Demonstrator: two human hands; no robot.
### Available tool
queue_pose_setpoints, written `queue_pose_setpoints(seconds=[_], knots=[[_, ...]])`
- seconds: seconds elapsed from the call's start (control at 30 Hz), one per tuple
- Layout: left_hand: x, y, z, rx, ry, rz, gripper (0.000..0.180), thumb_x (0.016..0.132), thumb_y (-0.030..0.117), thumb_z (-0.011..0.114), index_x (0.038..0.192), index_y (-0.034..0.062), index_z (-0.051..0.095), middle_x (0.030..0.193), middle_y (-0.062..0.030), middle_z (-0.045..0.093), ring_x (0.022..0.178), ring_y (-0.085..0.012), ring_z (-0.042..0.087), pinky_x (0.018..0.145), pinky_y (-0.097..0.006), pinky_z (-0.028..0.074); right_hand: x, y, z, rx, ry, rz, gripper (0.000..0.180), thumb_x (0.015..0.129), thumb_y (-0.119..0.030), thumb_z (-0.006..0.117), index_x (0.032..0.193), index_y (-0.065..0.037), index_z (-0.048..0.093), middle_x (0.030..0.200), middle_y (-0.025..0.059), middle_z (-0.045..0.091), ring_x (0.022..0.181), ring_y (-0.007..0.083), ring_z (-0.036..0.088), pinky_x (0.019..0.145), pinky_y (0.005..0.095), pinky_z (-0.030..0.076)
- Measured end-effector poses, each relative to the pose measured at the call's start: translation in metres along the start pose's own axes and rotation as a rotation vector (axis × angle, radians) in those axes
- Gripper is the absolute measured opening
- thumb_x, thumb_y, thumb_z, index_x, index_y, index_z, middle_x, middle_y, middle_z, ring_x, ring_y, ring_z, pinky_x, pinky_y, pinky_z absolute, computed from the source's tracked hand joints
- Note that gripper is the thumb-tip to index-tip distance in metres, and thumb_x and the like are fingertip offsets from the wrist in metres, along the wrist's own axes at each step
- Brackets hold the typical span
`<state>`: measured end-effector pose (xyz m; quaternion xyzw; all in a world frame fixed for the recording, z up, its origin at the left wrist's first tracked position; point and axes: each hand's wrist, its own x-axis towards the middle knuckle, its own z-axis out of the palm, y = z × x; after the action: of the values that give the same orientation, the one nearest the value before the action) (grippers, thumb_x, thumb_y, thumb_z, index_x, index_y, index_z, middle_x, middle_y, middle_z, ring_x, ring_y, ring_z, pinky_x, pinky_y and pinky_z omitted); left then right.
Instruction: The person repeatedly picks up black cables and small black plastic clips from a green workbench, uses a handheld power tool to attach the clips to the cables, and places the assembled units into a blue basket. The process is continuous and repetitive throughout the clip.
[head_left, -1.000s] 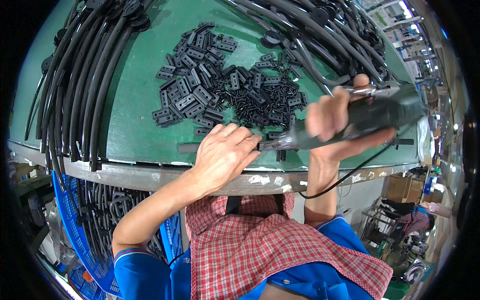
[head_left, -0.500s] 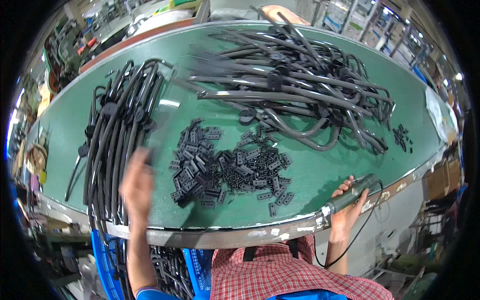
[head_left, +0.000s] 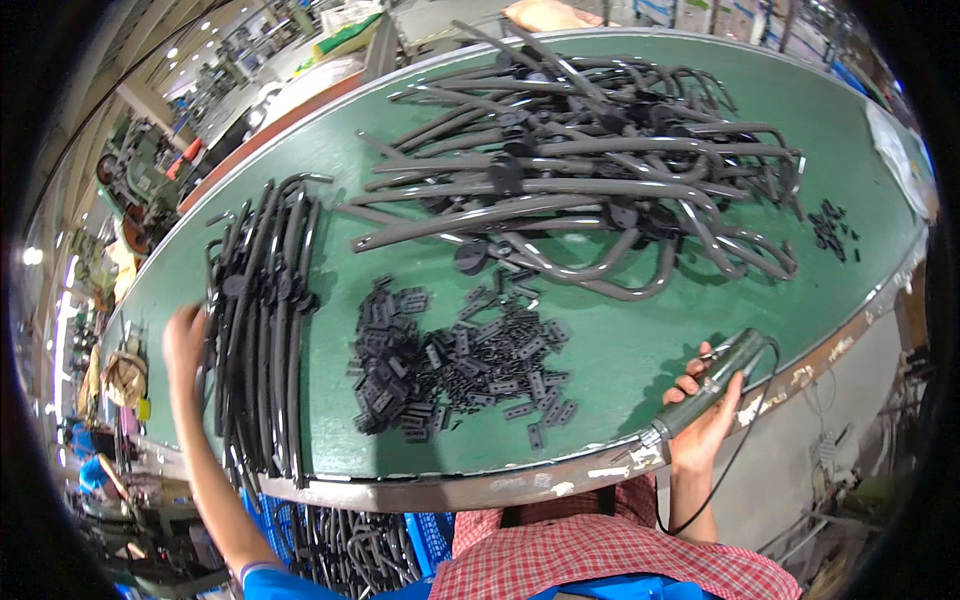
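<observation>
My left hand [head_left: 184,345] is at the left side of a bundle of dark bent metal tubes [head_left: 262,370] with black round knobs. Its fingers are blurred and partly hidden, so their grip does not show. Closed around a green-grey corded electric screwdriver [head_left: 722,372], my right hand [head_left: 702,412] rests by the table's front edge at the right. The tool's front end points down and left. Between my hands lies a heap of small black two-hole plates [head_left: 385,385], mixed with a pile of dark screws [head_left: 480,370].
A large tangled pile of bent tubes [head_left: 560,165] covers the back of the green table [head_left: 600,400]. Some small black pieces [head_left: 832,228] and a plastic bag [head_left: 898,150] are at the right. Below the front edge, a blue crate [head_left: 428,540] stands beside more tubes [head_left: 345,550].
My left hand has gone from the bundle's right side to its left side. A tube lying apart there no longer shows separately. The view has turned; my right hand keeps the screwdriver.
</observation>
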<state>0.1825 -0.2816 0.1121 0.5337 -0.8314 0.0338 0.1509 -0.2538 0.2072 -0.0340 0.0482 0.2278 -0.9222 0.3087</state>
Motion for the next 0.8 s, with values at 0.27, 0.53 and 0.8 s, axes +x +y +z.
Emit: queue_pose_setpoints(seconds=[0.27, 0.53, 0.8], knots=[[0.129, 0.254, 0.172, -0.503, -0.358, 0.727, 0.04, 0.086, 0.018, 0.058, 0.123, 0.0019, 0.058, 0.123, -0.0163, 0.06, 0.113, -0.0262, 0.056, 0.099, -0.035, 0.042, 0.007, -0.001, -0.018, 0.022, -0.014, -0.017, 0.054, 0.096, -0.048, 0.044, 0.132, -0.008, 0.043, 0.096, 0.0017, 0.051, 0.073, 0.0117, 0.048, 0.063, 0.0296, 0.045], [0.1, 0.266, 0.155, -0.275, 0.224, 0.914, 0.032, 0.081, 0.023, 0.068, 0.104, 0.0037, 0.058, 0.093, -0.0143, 0.063, 0.088, -0.034, 0.06, 0.078, -0.042, 0.048, 0.009, -0.001, -0.011, -0.041, 0.052, -0.042, 0.053, 0.096, -0.048, 0.045, 0.131, -0.007, 0.045, 0.093, 0.0023, 0.05, 0.073, 0.0118, 0.047, 0.064, 0.0298, 0.044], [0.015, 0.231, 0.033, -0.174, 0.258, 0.875, 0.025, 0.078, 0.017, 0.072, 0.098, 0.0033, 0.063, 0.082, -0.0119, 0.062, 0.073, -0.0281, 0.062, 0.064, -0.035, 0.049, 0.004, -0.001, -0.005, -0.058, 0.057, -0.033, 0.054, 0.096, -0.049, 0.044, 0.132, -0.008, 0.045, 0.089, 0.0002, 0.046, 0.071, 0.0102, 0.043, 0.062, 0.0272, 0.041]])
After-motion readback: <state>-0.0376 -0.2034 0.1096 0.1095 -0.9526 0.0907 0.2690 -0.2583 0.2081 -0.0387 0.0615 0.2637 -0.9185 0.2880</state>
